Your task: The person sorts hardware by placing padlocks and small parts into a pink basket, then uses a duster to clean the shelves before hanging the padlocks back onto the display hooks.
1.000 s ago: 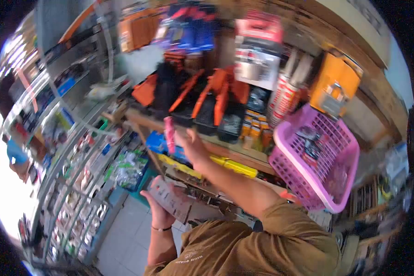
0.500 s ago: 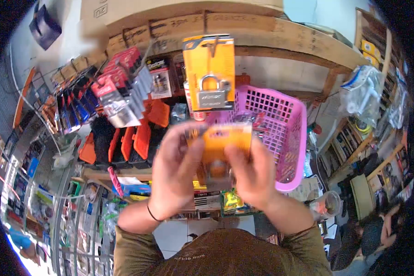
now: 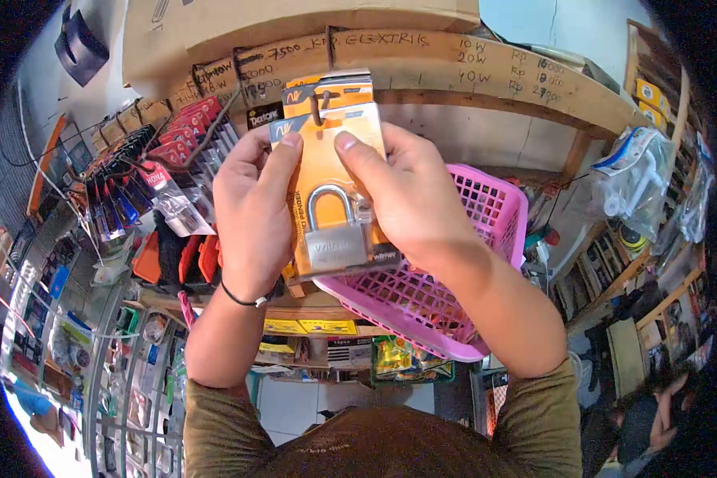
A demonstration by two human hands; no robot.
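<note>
A padlock pack (image 3: 314,169), an orange card with a silver padlock under clear plastic, hangs upright in front of me. My left hand (image 3: 255,203) grips its left edge, the thumb pressed on the upper card. Opposite, my right hand (image 3: 414,187) holds the right edge, with its thumb near the top. A dark metal hook (image 3: 319,110) pokes out at the card's top hole, between the two thumbs. Directly behind is another orange carded pack (image 3: 350,89), mostly covered by the front one.
A pink plastic basket (image 3: 486,203) stands behind my right forearm with small items inside. Overhead runs a wooden beam (image 3: 422,60) with handwritten prices. Carded tools (image 3: 175,199) hang on hooks at left, above orange bins (image 3: 146,259). Bagged white fittings (image 3: 629,171) hang at right.
Both hands have risen with the padlock pack from in front of the basket to the hook, covering the pack that hung there. The pack, blurred before, now shows clearly.
</note>
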